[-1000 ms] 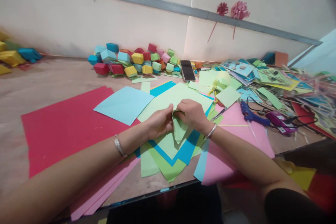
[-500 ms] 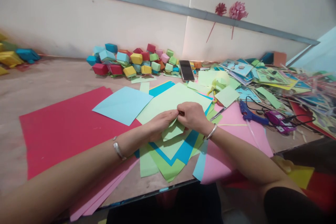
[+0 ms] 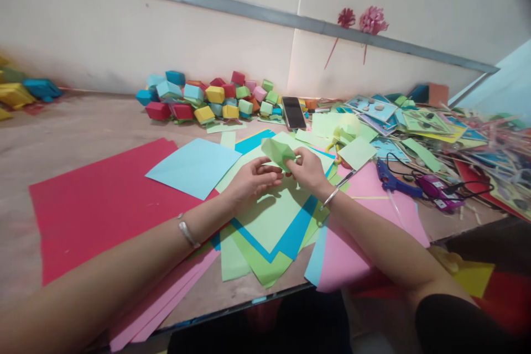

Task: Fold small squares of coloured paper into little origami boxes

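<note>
Two hands over the table: your right hand (image 3: 310, 172) pinches the folded pale-green paper (image 3: 274, 150) between thumb and fingers, above the far part of a light-green sheet (image 3: 265, 228). Just beside it on the left, your left hand (image 3: 251, 181) is loosely open; whether its fingertips touch, you can't tell. Far side, left of the phone (image 3: 294, 113), heaped paper boxes (image 3: 214, 94), insides hidden!

Head view looks forward, down; hands (image 3: 251, 181) near, wall (image 3: 166, 27) beyond.
</note>
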A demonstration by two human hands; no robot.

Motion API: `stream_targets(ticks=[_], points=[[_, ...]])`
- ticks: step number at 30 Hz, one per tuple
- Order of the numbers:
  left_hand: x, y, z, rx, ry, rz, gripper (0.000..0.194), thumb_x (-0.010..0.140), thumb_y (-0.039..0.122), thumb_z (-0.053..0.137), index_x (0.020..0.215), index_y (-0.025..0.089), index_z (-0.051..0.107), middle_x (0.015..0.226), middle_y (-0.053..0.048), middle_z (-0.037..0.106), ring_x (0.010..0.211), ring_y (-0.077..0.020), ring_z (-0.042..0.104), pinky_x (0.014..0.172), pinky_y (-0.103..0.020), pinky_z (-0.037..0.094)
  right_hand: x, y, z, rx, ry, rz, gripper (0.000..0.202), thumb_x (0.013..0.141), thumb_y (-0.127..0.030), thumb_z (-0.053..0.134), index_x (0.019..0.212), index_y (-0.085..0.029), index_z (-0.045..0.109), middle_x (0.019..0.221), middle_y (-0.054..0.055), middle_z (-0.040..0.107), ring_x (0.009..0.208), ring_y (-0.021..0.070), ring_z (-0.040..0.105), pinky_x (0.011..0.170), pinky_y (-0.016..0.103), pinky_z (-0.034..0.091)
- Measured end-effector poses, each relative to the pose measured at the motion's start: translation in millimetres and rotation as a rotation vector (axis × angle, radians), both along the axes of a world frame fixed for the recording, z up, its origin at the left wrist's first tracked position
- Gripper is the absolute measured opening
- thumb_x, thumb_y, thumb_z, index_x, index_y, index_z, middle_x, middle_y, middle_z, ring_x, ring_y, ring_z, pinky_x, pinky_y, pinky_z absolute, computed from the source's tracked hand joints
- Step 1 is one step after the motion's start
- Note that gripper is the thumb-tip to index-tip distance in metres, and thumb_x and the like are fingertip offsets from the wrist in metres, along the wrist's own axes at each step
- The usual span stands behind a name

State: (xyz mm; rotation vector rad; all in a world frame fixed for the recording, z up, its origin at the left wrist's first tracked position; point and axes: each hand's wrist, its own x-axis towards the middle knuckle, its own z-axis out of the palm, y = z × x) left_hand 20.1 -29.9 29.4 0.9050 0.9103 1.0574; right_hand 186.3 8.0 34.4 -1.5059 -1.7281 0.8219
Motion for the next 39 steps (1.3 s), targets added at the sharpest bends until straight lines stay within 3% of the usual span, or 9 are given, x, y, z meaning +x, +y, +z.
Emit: stream_targets(ticks=[4,8,13,18,22,26,31,35,39], points=[[3,-3,-3.4,0.319,0.453,0.09,0.038,0.067,0.038,0.078,0.093,0.018,0.059,0.085,-0.003,0.061,0.074,-0.0184,0.062,0.063,-0.031,0.054,-7,-9,2.8,-0.026,-0.033,0.031,0.014,0.087,-0.026,0.052,0.074,-0.023,0.047,0.047,-0.008,0.056,0.046,0.0122,0.058,0.053,0.022,0.04],[1,-1,-7.9,0.491,0.716,0.24,0.024,0.073,0.034,0.065,0.09,0.019,0.058,0.091,-0.004,0.058,0.081,-0.0197,0.059,0.067,-0.032,0.053,-11,-16,2.4,-0.036,-0.104,0.112,0.019,0.087,-0.025,0.049,0.069,-0.023,0.046,0.054,-0.004,0.061,0.053,0.0131,0.057,0.058,0.024,0.04],[-2,0,-12.0,0.475,0.803,0.242,0.027,0.072,0.015,0.05,0.097,0.02,0.057,0.086,-0.002,0.063,0.076,-0.0192,0.058,0.075,-0.035,0.051,-11,-15,-7.0,0.21,-0.245,0.107,0.018,0.077,-0.028,0.059,0.07,-0.023,0.043,0.069,-0.001,0.057,0.066,0.0149,0.05,0.062,0.027,0.035],[-2,-2,-9.6,0.535,0.81,0.284,0.026,0.077,0.022,0.052,0.102,0.021,0.059,0.093,-0.003,0.067,0.081,-0.0203,0.061,0.075,-0.033,0.049,-17,-15,-15.9,0.39,-0.123,0.143,0.016,0.072,-0.02,0.053,0.076,-0.023,0.038,0.084,0.003,0.055,0.079,0.017,0.051,0.068,0.028,0.041],[-2,-4,-8.8,0.568,0.862,0.311,0.011,0.081,0.028,0.052,0.08,0.021,0.06,0.083,-0.002,0.066,0.081,-0.0207,0.06,0.076,-0.034,0.047,-19,-18,-18.3,0.418,-0.084,0.237,0.013,0.072,-0.015,0.049,0.077,-0.023,0.041,0.091,0.005,0.058,0.087,0.0179,0.054,0.07,0.028,0.044],[-3,-3,-6.5,0.515,0.897,0.369,0.013,0.081,0.029,0.052,0.07,0.021,0.054,0.072,0.0,0.062,0.073,-0.0191,0.057,0.072,-0.033,0.046,-17,-18,-17.8,0.493,-0.146,0.256,0.004,0.08,-0.024,0.051,0.083,-0.022,0.048,0.089,0.006,0.06,0.084,0.0184,0.055,0.069,0.029,0.046],[-5,3,-5.1,0.468,0.907,0.383,0.013,0.081,0.028,0.051,0.07,0.023,0.049,0.072,0.0,0.06,0.07,-0.019,0.055,0.071,-0.034,0.045,-15,-18,-19.3,0.546,-0.224,0.27,0.006,0.083,-0.02,0.046,0.086,-0.021,0.051,0.083,0.005,0.06,0.075,0.0176,0.055,0.069,0.029,0.044],[-5,3,-6.5,0.496,0.821,0.416,0.001,0.081,0.023,0.052,0.082,0.023,0.052,0.079,0.001,0.062,0.075,-0.0181,0.057,0.071,-0.031,0.045,-13,-16,-21.0,0.518,-0.286,0.271,0.013,0.079,-0.014,0.045,0.087,-0.021,0.053,0.084,0.005,0.062,0.074,0.0174,0.055,0.07,0.028,0.043],[-5,3,-8.6,0.577,0.781,0.335,0.007,0.078,0.019,0.053,0.084,0.022,0.054,0.085,-0.001,0.064,0.081,-0.0184,0.059,0.069,-0.029,0.046,-11,-13,-22.4,0.551,-0.326,0.26,0.019,0.079,-0.011,0.044,0.09,-0.02,0.057,0.085,0.005,0.064,0.076,0.0182,0.057,0.071,0.028,0.042]])
